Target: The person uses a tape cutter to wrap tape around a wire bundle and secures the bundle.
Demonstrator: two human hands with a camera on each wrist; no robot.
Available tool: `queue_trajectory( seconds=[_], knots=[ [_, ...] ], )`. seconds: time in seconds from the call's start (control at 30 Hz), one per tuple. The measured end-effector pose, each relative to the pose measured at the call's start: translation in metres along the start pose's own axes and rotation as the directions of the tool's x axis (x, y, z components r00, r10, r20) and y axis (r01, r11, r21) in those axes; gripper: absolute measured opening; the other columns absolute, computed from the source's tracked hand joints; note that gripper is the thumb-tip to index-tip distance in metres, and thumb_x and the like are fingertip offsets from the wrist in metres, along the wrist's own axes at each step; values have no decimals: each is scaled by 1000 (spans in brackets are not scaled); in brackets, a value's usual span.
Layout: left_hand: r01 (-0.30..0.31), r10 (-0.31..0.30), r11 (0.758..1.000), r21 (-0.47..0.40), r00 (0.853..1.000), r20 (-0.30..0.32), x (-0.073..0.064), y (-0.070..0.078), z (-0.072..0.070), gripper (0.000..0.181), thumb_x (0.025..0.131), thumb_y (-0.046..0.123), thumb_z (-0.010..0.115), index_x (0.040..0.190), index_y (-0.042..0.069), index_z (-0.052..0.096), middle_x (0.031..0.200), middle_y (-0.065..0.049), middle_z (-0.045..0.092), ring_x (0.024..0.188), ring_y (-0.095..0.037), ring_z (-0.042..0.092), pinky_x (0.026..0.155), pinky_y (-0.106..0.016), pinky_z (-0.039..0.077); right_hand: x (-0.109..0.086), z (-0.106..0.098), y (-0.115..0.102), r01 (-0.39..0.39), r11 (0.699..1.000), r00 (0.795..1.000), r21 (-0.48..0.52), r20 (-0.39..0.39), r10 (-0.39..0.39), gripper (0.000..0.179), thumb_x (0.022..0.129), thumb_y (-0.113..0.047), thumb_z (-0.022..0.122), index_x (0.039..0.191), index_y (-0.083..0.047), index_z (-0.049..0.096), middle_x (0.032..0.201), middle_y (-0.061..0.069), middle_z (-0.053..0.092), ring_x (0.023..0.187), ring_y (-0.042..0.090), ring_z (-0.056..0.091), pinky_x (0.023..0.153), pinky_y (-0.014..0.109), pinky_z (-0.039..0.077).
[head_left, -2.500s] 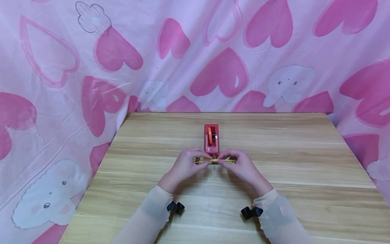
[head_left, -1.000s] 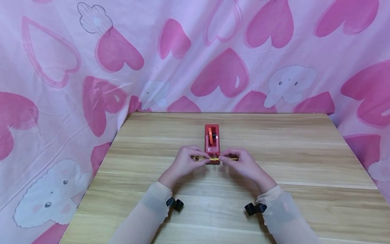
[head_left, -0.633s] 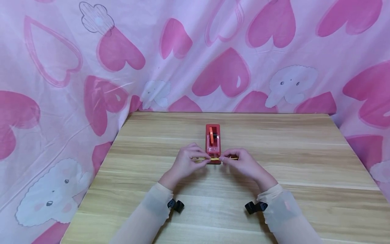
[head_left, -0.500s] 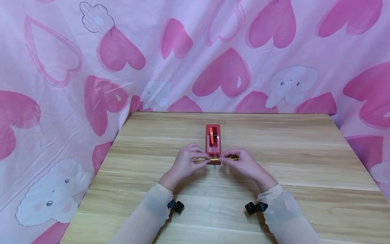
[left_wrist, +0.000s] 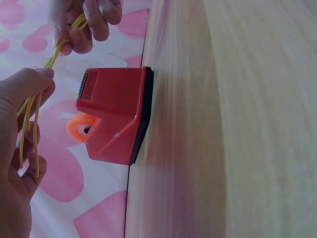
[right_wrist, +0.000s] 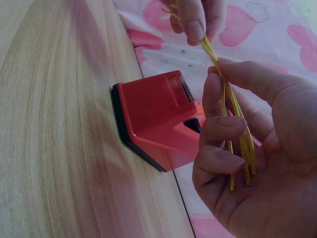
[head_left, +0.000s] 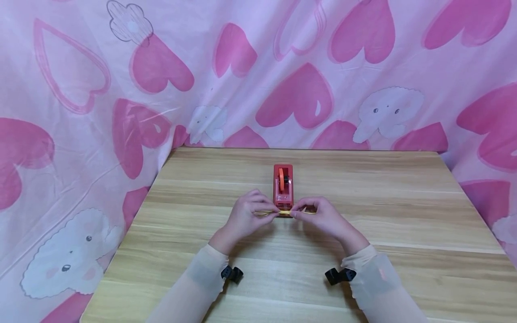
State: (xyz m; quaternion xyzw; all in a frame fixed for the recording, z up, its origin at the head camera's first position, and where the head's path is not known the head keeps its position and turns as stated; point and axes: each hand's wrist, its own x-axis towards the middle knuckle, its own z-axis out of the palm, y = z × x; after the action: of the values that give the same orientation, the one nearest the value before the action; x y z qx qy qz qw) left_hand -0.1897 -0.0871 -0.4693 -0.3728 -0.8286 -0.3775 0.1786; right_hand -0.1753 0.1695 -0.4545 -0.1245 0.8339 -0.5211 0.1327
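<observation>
A bundle of thin, flat yellow strips (head_left: 285,212) stretches between my two hands, raised off the table. My left hand (head_left: 247,213) pinches it between thumb and index finger; loose ends hang below that grip in the left wrist view. My right hand (head_left: 322,214) pinches the other side, and several strip ends (right_wrist: 242,144) lie over its curled fingers and palm. Between the fingertips the short middle part of the bundle looks twisted together. Just beyond the hands stands a red tape dispenser (head_left: 283,197), holding an orange roll (left_wrist: 79,126); its toothed edge faces me.
The wood-grain table (head_left: 363,188) extends around the dispenser and under both forearms. A pink cloth with hearts (head_left: 295,96) hangs along the table's back and left side. Black wrist cameras (head_left: 232,273) sit below both cuffs.
My fingertips, nearly together at first, have moved slightly apart, so more of the twisted middle shows. Both hands keep their pinch on the yellow strips. The dispenser stays in place on the table.
</observation>
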Motion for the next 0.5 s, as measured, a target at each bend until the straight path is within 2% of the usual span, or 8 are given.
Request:
queue_trajectory(
  seconds=[0.17,0.3,0.4,0.5],
  knots=[
    [44,-44,998,-44,999,7,1,1,0,10,85,21,86,95,21,83,91,8,77,89,-8,64,79,-24,53,0,-1,-1,-16,1000,1000,4,-2,16,16,94,-28,77,104,-16,79,100,4,72,91,24,56,76,33,44],
    [109,-105,992,-59,993,60,7,1,-2,7,89,23,83,96,21,82,90,8,76,88,-11,66,80,-27,53,-1,-2,-3,4,1000,1000,-6,-3,-4,16,94,-29,77,103,-16,79,100,4,72,92,24,57,77,34,44],
    [167,-158,984,-60,978,137,14,1,-5,6,90,25,81,94,20,82,92,8,77,90,-11,68,85,-30,54,0,-2,-3,13,1000,1000,-11,-6,-13,14,94,-29,78,102,-18,79,99,3,73,92,24,58,77,33,45],
    [229,-212,972,-57,953,218,20,1,-8,7,92,27,80,95,21,82,95,8,78,94,-8,70,91,-32,55,0,-2,-2,17,1000,1000,-15,-13,-17,10,93,-28,78,101,-21,79,98,1,73,92,24,59,77,32,46]
  ],
)
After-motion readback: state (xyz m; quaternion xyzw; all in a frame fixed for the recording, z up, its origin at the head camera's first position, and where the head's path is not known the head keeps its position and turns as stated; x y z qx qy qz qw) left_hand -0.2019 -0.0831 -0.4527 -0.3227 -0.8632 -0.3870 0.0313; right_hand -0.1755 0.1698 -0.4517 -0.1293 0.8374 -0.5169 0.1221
